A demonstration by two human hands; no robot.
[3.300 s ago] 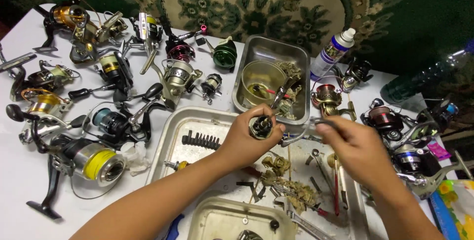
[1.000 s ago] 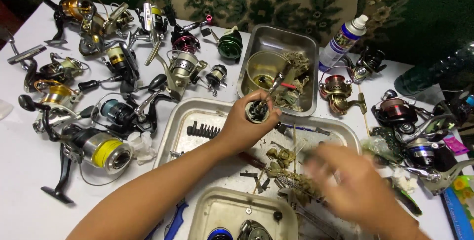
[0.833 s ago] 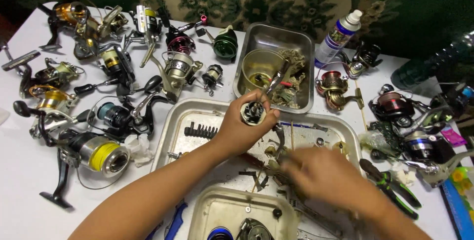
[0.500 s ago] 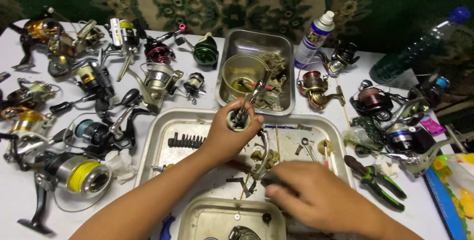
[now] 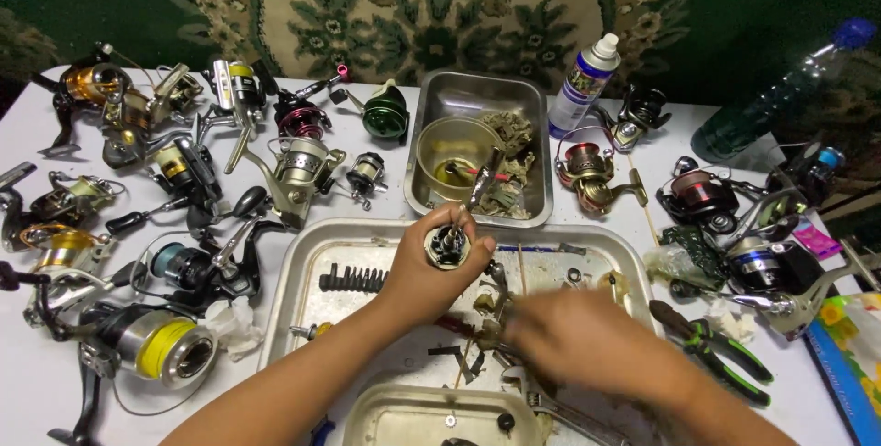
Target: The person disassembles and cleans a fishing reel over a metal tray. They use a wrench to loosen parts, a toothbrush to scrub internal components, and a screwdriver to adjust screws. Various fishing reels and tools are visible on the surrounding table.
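Currently left hand (image 5: 424,272) has a closed grip on a small reel part (image 5: 448,247), held above the metal tray (image 5: 303,272). Right hand (image 5: 583,340) blurred among loose parts (image 5: 486,317) — grip cannot be told. Risk: part slips, small pieces scatter into the clutter.

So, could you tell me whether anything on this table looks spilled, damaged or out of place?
Nothing looks spilled. The left hand holds a stripped reel part over the metal tray, where loose parts lie scattered and grimy. The right hand is blurred above them. The reels around the tray look whole.
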